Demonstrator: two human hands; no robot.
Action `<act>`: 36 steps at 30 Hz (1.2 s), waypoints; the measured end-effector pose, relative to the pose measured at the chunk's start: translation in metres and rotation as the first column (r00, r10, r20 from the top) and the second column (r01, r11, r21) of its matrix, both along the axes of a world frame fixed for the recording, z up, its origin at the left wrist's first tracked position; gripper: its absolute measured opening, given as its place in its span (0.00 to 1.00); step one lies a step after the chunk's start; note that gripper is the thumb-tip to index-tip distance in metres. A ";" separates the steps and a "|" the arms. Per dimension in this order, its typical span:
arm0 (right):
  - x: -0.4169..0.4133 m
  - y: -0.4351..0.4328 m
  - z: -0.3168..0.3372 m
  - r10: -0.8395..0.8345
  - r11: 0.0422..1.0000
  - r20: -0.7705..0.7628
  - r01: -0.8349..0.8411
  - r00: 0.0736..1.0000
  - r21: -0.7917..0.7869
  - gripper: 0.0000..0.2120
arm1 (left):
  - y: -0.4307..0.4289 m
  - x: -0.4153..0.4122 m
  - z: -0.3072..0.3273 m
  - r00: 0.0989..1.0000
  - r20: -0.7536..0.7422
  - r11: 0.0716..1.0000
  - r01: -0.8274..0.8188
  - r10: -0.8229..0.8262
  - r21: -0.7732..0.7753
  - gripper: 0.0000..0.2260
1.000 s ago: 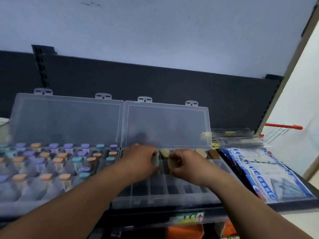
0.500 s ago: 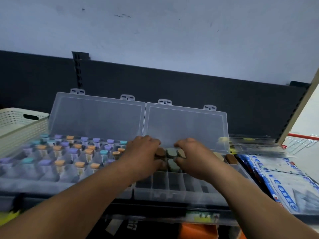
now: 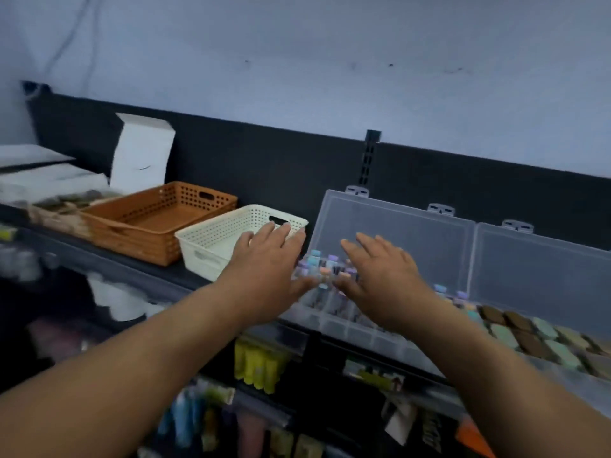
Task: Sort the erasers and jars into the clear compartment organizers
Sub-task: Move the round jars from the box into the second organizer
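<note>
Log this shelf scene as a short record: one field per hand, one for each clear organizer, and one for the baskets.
Left hand: open, fingers spread, holding nothing, by the white basket
Right hand: open, fingers spread, above the jars
Jar organizer: lid up, coloured-cap jars in compartments
Eraser organizer: right of it, lid up, green and brown erasers in rows
Baskets: white basket left of jar organizer, orange basket beyond it

Two clear plastic organizers (image 3: 393,233) with smooth, slightly frosted lids. Orange basket (image 3: 155,223) and cream basket (image 3: 211,242) of perforated matt plastic. White box (image 3: 142,153) looks like card
</note>
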State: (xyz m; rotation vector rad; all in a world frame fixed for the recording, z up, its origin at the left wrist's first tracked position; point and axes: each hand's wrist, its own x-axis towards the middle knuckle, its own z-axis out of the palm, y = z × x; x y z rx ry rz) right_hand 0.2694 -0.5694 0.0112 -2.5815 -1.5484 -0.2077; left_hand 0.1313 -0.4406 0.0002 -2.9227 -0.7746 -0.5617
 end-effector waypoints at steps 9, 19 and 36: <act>-0.111 0.138 0.001 0.184 0.983 0.016 -0.184 0.983 0.007 0.33 | 0.117 -0.146 0.006 0.975 -0.061 0.974 -0.219 0.215 -0.056 0.36; -0.141 0.279 0.008 0.377 0.926 0.004 -0.377 0.926 -0.028 0.35 | 0.224 -0.207 0.005 0.917 -0.029 0.913 -0.398 0.397 -0.089 0.35; -0.155 0.485 0.024 0.519 0.846 -0.199 -0.533 0.831 -0.020 0.29 | 0.409 -0.223 0.010 0.851 -0.028 0.821 -0.513 0.524 -0.249 0.31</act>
